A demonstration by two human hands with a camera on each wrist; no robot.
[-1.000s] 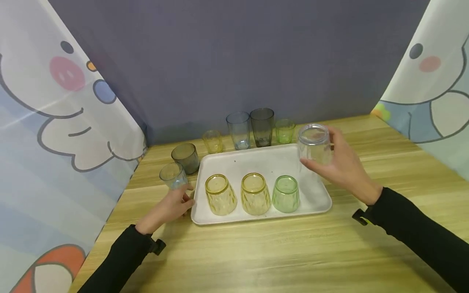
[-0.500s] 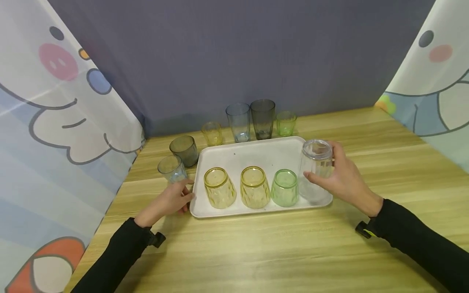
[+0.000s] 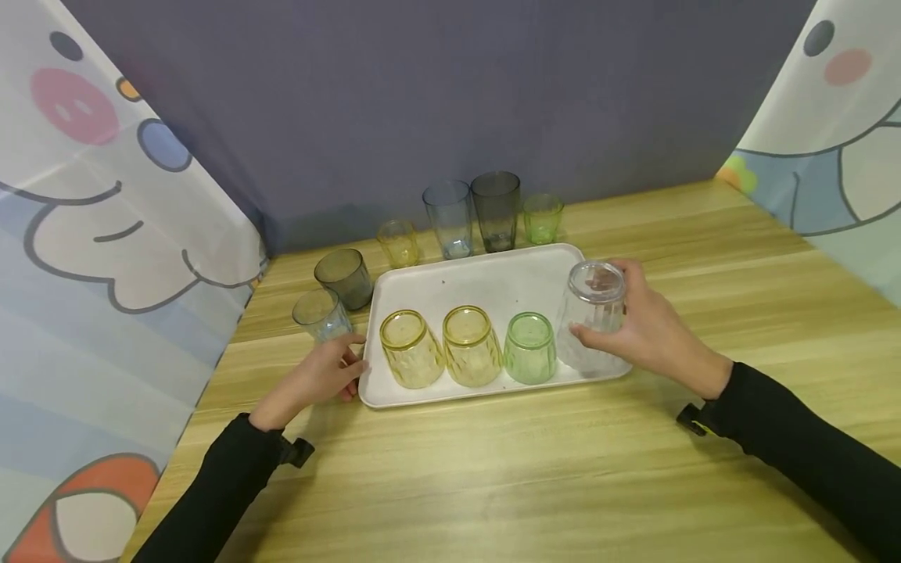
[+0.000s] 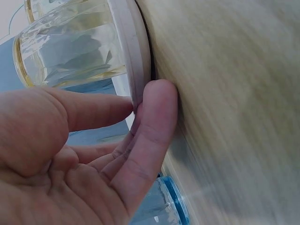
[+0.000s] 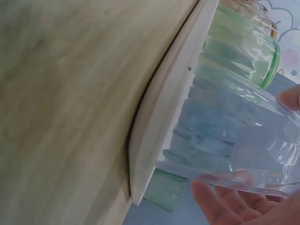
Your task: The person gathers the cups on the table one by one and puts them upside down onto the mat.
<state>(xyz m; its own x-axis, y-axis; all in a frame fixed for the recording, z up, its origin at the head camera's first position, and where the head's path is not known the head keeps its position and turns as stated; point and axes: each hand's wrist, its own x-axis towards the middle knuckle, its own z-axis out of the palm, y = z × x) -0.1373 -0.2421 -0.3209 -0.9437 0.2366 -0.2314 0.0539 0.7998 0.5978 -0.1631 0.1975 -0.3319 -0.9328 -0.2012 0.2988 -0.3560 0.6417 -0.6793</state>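
My right hand [image 3: 651, 335] grips a clear glass [image 3: 587, 328], held upside down at the right end of the white tray [image 3: 486, 270]. In the right wrist view the glass's [image 5: 234, 136] mouth meets the tray surface, thumb on one side and fingers on the other. To its left, two yellow glasses [image 3: 415, 361] and a green glass [image 3: 531, 356] stand inverted in a row along the tray's front. At the tray's left edge, my left hand [image 3: 320, 374] pinches the rim; thumb and finger meet around it in the left wrist view [image 4: 136, 105].
A pale blue glass [image 3: 324, 314] and a dark olive glass [image 3: 346, 281] stand upright left of the tray. Behind it are a small yellow glass [image 3: 399, 244], tall blue [image 3: 450, 223] and grey [image 3: 497, 215] glasses and a small green glass [image 3: 542, 220], before a grey wall [image 3: 450, 94].
My right hand has lowered the clear glass onto the tray's front right, beside the green glass. My left hand stays at the tray's left edge. The head view has shifted slightly.
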